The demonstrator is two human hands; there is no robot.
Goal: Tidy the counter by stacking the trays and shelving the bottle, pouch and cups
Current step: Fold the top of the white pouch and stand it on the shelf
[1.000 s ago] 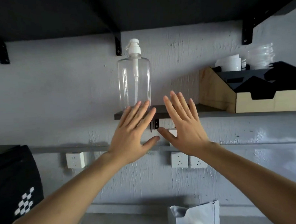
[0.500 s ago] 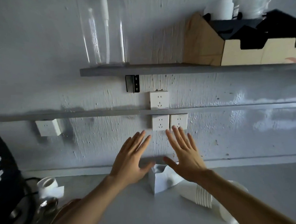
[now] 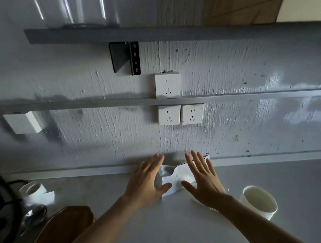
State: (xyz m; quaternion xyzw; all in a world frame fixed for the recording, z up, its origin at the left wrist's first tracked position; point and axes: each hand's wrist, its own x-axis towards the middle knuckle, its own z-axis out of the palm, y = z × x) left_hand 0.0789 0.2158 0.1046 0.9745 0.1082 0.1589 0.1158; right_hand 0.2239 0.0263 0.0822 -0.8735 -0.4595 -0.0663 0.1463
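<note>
Grey counter (image 3: pixel 178 226) and rough plastered wall (image 3: pixel 245 78) frame what we are working on: the white pouch (image 3: pixel 171 177), which stands against the foot of the wall, just below the sockets (image 3: pixel 180 114). Our left hand (image 3: pixel 146 181) and right hand (image 3: pixel 203 181) flank it, both spread flat with fingers straight, gripping nothing. The left thumb seems to touch the pouch's near edge, though we cannot say for sure.

We judge the pouch soft and light. Its top sags and folds, so it will crumple if squeezed high up. We would take it low on both side walls, palms pressing evenly, or pinch the firmer bottom seam, and keep it upright in case it holds loose contents.

Just right of the right forearm lie the cups (image 3: pixel 259 207), a paper stack on its side with the mouth toward us, partly hidden by the arm. Left, near the counter's edge, a brown tray (image 3: pixel 68 226) shows a corner, with a spoon (image 3: pixel 34 215) and a small white holder (image 3: pixel 35 191) beyond it. Above, the shelf (image 3: pixel 153 33) carries the clear bottle (image 3: pixel 79 13) and a wooden box (image 3: pixel 243 7).
</note>
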